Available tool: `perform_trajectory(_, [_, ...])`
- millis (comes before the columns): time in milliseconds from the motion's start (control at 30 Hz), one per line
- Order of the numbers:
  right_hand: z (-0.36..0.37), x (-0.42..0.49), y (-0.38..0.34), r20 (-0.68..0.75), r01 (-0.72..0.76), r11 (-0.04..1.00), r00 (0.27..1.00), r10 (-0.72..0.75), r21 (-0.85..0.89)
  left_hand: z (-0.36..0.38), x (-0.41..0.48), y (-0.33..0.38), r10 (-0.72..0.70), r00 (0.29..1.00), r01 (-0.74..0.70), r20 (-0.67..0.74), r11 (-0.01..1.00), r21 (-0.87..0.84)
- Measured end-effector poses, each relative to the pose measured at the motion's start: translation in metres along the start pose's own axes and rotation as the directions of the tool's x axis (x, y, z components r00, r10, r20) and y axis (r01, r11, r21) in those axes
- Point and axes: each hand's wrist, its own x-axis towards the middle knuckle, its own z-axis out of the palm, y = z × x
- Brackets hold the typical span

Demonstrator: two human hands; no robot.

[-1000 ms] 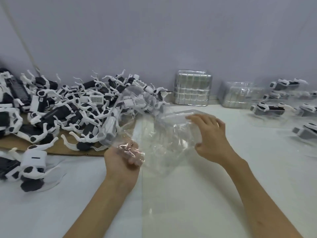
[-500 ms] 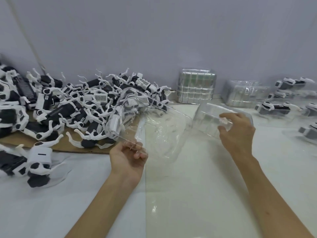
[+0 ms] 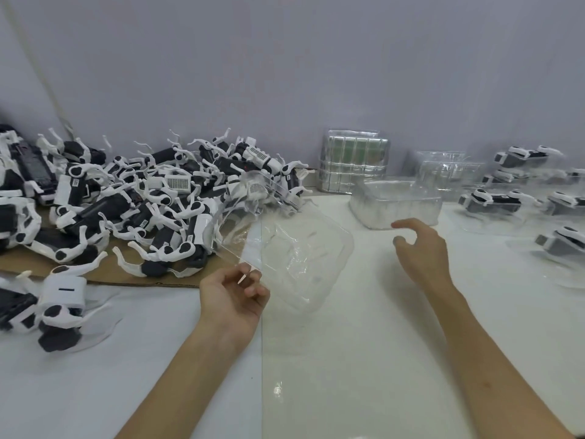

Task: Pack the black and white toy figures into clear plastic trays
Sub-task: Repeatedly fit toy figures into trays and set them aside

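Above the white table, the left hand pinched one corner of a clear tray, holding it tilted just beside the heap of toy figures. The right hand hovered empty, fingers loosely apart, near a second tray lying on the table. The held tray looked thin, light, springy and probably slick, so a grip on the rim seemed safest. Barcode-like stickers on some figures were too small to read.

Soft even light; table glare; wide-angle edge warp.
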Motion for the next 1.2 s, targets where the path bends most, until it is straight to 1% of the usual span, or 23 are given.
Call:
perform_trajectory(33, [0.002, -0.002, -0.007, 0.042, -0.009, 0.991, 0.999, 0.003, 0.134, 0.001, 0.000, 0.000, -0.003, 1.000, 0.003, 0.003, 1.000, 0.001])
perform_trajectory(67, [0.003, -0.005, -0.016, 0.154, -0.058, 0.950, 0.988, 0.010, 0.307, 0.001, -0.001, 0.000, -0.003, 1.000, 0.003, 0.007, 1.000, -0.001])
perform_trajectory(100, [0.006, -0.009, -0.025, 0.315, -0.143, 0.877, 0.949, -0.010, 0.459, 0.001, -0.001, -0.001, -0.003, 1.000, 0.003, 0.010, 1.000, -0.003])
perform_trajectory(133, [0.009, -0.014, -0.032, 0.467, -0.235, 0.804, 0.882, -0.060, 0.546, 0.001, -0.001, -0.001, -0.004, 1.000, 0.004, 0.017, 1.000, -0.004])
perform_trajectory(200, [0.018, -0.024, -0.042, 0.650, -0.332, 0.757, 0.743, -0.157, 0.563, 0.001, 0.000, -0.002, -0.011, 0.999, 0.011, 0.040, 1.000, 0.005])
perform_trajectory(233, [0.023, -0.029, -0.044, 0.679, -0.330, 0.757, 0.706, -0.199, 0.564, 0.002, 0.000, -0.002, -0.013, 0.998, 0.012, 0.053, 1.000, 0.023])
perform_trajectory(267, [0.027, -0.031, -0.046, 0.668, -0.306, 0.755, 0.709, -0.227, 0.581, 0.001, -0.001, -0.003, -0.011, 0.998, 0.007, 0.068, 0.999, 0.053])
perform_trajectory(367, [0.022, -0.027, -0.050, 0.535, -0.283, 0.681, 0.823, -0.190, 0.676, 0.002, -0.002, -0.004, 0.032, 0.993, -0.061, 0.113, 0.962, 0.267])
perform_trajectory(433, [0.012, -0.017, -0.045, 0.490, -0.342, 0.599, 0.866, -0.098, 0.724, 0.004, -0.003, -0.007, 0.165, 0.981, -0.195, 0.103, 0.844, 0.499])
perform_trajectory(500, [-0.002, -0.007, -0.037, 0.512, -0.412, 0.594, 0.859, 0.002, 0.691, 0.005, -0.005, -0.006, 0.402, 0.906, -0.372, 0.133, 0.605, 0.704])
perform_trajectory(533, [-0.008, -0.004, -0.033, 0.548, -0.447, 0.640, 0.835, 0.049, 0.625, 0.004, -0.006, -0.005, 0.522, 0.828, -0.458, 0.204, 0.421, 0.783])
perform_trajectory(567, [-0.012, -0.001, -0.029, 0.595, -0.474, 0.696, 0.799, 0.083, 0.540, 0.004, -0.007, -0.002, 0.629, 0.720, -0.518, 0.293, 0.206, 0.830])
perform_trajectory(600, [-0.013, 0.000, -0.027, 0.636, -0.491, 0.745, 0.763, 0.117, 0.452, 0.004, -0.008, 0.003, 0.714, 0.591, -0.530, 0.376, -0.008, 0.848])
perform_trajectory(633, [-0.012, 0.001, -0.024, 0.651, -0.492, 0.785, 0.743, 0.153, 0.377, 0.004, -0.008, 0.009, 0.769, 0.464, -0.495, 0.439, -0.185, 0.849])
perform_trajectory(667, [-0.011, 0.002, -0.021, 0.638, -0.455, 0.838, 0.749, 0.177, 0.302, 0.004, -0.007, 0.016, 0.801, 0.381, -0.430, 0.462, -0.289, 0.855])
perform_trajectory(700, [-0.008, 0.002, -0.018, 0.592, -0.372, 0.901, 0.786, 0.179, 0.222, 0.005, -0.005, 0.025, 0.816, 0.353, -0.366, 0.458, -0.330, 0.870])
perform_trajectory(767, [-0.005, 0.001, -0.013, 0.513, -0.216, 0.963, 0.852, 0.106, 0.159, 0.007, 0.001, 0.044, 0.803, 0.405, -0.220, 0.437, -0.379, 0.899])
perform_trajectory(867, [-0.003, -0.001, -0.010, 0.449, -0.186, 0.956, 0.891, 0.067, 0.226, 0.002, 0.013, 0.070, 0.732, 0.522, 0.006, 0.438, -0.517, 0.856])
perform_trajectory(933, [-0.002, 0.000, -0.012, 0.321, -0.137, 0.961, 0.946, 0.054, 0.242, -0.004, 0.019, 0.079, 0.685, 0.580, 0.077, 0.441, -0.585, 0.807])
perform_trajectory(967, [-0.002, 0.000, -0.013, 0.255, -0.115, 0.957, 0.966, 0.045, 0.266, -0.008, 0.023, 0.083, 0.671, 0.584, 0.079, 0.457, -0.608, 0.790])
perform_trajectory(1067, [-0.004, -0.001, -0.017, 0.120, -0.061, 0.939, 0.993, 0.021, 0.339, -0.018, 0.032, 0.090, 0.696, 0.502, 0.030, 0.513, -0.607, 0.794])
perform_trajectory(1133, [-0.007, -0.001, -0.018, 0.070, -0.038, 0.933, 0.997, 0.014, 0.359, -0.024, 0.035, 0.092, 0.731, 0.441, 0.004, 0.520, -0.581, 0.814])
perform_trajectory(1200, [-0.007, -0.001, -0.020, 0.040, -0.016, 0.932, 0.999, 0.001, 0.361, -0.026, 0.037, 0.092, 0.761, 0.407, -0.022, 0.504, -0.544, 0.839])
